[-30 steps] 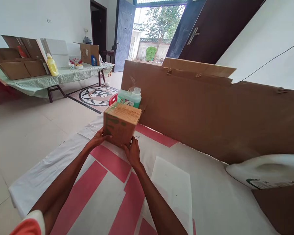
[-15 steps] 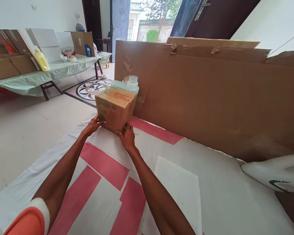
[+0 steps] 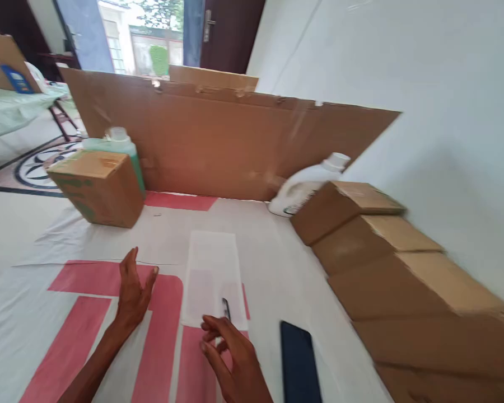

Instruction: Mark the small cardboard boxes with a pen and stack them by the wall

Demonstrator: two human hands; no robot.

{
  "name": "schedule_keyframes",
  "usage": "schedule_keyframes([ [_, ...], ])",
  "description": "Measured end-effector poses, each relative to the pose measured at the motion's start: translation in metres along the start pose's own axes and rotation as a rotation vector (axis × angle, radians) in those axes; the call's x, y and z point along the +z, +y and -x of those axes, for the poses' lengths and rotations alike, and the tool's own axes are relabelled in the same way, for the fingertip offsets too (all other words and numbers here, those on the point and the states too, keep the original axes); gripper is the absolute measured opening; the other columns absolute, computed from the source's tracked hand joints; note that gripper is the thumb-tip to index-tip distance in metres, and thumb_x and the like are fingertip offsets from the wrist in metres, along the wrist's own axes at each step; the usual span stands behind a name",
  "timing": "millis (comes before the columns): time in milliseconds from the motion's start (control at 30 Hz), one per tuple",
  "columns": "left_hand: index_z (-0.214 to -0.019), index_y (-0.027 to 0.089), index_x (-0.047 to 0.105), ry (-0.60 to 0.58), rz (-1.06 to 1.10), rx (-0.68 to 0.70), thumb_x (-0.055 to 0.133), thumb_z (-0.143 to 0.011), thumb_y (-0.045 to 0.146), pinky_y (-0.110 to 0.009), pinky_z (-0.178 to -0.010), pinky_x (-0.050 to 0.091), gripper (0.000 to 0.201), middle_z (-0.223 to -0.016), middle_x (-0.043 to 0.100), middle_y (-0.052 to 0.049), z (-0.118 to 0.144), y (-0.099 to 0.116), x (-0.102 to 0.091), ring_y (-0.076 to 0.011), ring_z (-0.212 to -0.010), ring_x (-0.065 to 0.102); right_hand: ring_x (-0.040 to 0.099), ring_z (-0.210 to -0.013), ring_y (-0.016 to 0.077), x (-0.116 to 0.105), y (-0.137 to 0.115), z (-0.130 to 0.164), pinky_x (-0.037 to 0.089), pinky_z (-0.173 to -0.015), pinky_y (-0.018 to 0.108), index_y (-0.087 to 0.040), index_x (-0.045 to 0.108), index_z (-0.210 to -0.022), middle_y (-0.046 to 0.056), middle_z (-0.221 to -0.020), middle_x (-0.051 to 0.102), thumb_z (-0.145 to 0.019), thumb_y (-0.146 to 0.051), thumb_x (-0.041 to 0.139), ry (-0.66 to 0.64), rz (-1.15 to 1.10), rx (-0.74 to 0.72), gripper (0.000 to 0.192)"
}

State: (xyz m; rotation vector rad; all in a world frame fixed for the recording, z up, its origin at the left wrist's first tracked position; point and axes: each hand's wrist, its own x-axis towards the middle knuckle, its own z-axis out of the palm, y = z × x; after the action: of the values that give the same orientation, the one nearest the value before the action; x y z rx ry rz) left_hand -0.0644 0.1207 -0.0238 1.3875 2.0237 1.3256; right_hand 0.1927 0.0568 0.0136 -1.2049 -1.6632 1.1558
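Observation:
A small cardboard box (image 3: 98, 187) with green print stands at the far left of the white and pink table cover (image 3: 260, 246), with nobody touching it. Behind it is a green bottle (image 3: 120, 145) with a pale cap. My left hand (image 3: 133, 291) hovers open over a pink stripe, fingers apart, holding nothing. My right hand (image 3: 231, 352) is low in the view, fingers loosely curled near a dark pen (image 3: 226, 308) that lies on a white sheet (image 3: 213, 274). I cannot tell if the fingers touch the pen.
A dark phone (image 3: 299, 361) lies right of my right hand. A tall cardboard sheet (image 3: 218, 145) stands along the back. A white jug (image 3: 306, 184) lies on its side beside a row of cardboard boxes (image 3: 386, 268) against the right wall.
Both hands have let go of the small box and pulled back toward me. The view has swung right, bringing the boxes, pen and phone into sight.

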Motion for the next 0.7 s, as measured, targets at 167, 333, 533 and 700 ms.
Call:
schedule_keyframes([
  [167, -0.162, 0.027, 0.028, -0.448, 0.126, 0.211, 0.051, -0.104, 0.05, -0.063, -0.123, 0.036, 0.067, -0.164, 0.034, -0.016, 0.093, 0.097, 0.07, -0.0347, -0.153, 0.036, 0.071, -0.083, 0.0217, -0.083, -0.01, 0.112, 0.058, -0.078, 0.035, -0.026, 0.071, -0.122, 0.007, -0.101, 0.075, -0.1, -0.043, 0.064, 0.825, 0.317, 0.013, 0.029],
  [333, -0.16, 0.025, 0.031, -0.847, 0.296, 0.46, 0.052, -0.105, 0.043, -0.059, -0.125, 0.035, 0.061, -0.161, 0.037, -0.017, 0.18, 0.18, 0.126, -0.0322, -0.152, 0.037, 0.065, -0.08, 0.0265, -0.185, -0.028, 0.19, 0.055, -0.077, 0.049, -0.02, 0.066, -0.119, 0.013, -0.107, 0.066, -0.094, -0.05, 0.066, 1.62, 0.57, -0.232, 0.039],
  [533, -0.161, 0.018, 0.03, -1.196, 0.404, 0.563, 0.048, -0.106, 0.044, -0.054, -0.125, 0.035, 0.063, -0.153, 0.045, -0.019, 0.261, 0.229, 0.168, -0.0291, -0.145, 0.043, 0.064, -0.117, 0.04, -0.288, 0.042, 0.255, 0.052, -0.096, 0.064, -0.015, 0.066, -0.12, 0.022, -0.123, 0.066, -0.096, -0.077, 0.025, 1.597, 0.361, 0.214, 0.078],
  [700, -0.163, 0.01, 0.025, -1.277, 0.333, 0.487, 0.053, -0.1, 0.055, -0.061, -0.126, 0.026, 0.082, -0.16, 0.037, -0.027, 0.289, 0.257, 0.218, -0.039, -0.153, 0.033, 0.06, -0.123, 0.0396, -0.318, 0.104, 0.231, 0.045, -0.105, 0.063, -0.013, 0.065, -0.112, 0.022, -0.119, 0.067, -0.093, -0.08, 0.018, 1.528, 0.227, 0.312, 0.083],
])
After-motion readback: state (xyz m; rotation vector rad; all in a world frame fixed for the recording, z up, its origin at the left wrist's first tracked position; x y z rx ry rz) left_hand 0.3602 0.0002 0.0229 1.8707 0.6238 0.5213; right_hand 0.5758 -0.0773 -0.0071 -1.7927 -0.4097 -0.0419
